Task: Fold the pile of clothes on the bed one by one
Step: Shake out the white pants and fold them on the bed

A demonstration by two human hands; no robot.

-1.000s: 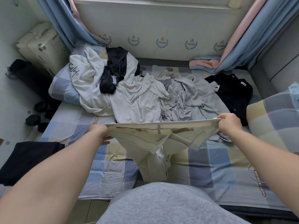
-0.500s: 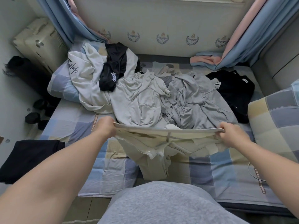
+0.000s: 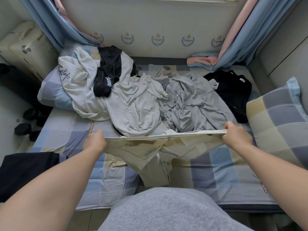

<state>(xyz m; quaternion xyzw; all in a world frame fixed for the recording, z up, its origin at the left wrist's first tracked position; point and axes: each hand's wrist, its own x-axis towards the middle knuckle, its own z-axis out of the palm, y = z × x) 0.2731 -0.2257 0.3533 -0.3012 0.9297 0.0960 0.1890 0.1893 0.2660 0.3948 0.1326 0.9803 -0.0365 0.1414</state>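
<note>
Cream trousers (image 3: 150,152) hang by their stretched waistband over the near half of the checked bed (image 3: 216,172). My left hand (image 3: 95,141) grips the waistband's left end and my right hand (image 3: 236,135) grips its right end. The legs droop in a crumpled bunch onto the sheet below. Behind them lies the pile of clothes (image 3: 141,104): a white printed hoodie (image 3: 76,84), a black garment (image 3: 108,74) on top, a pale hoodie in the middle and grey pieces (image 3: 196,104) to the right.
A folded black garment (image 3: 231,94) lies at the far right of the bed, another dark one (image 3: 25,170) at the near left edge. Checked pillows sit at left (image 3: 50,92) and right (image 3: 280,124). Curtains hang at both far corners; a cream suitcase (image 3: 25,49) stands left.
Both hands have carried the trousers' waistband lower and slightly forward toward the bed; the legs have bunched more on the sheet.
</note>
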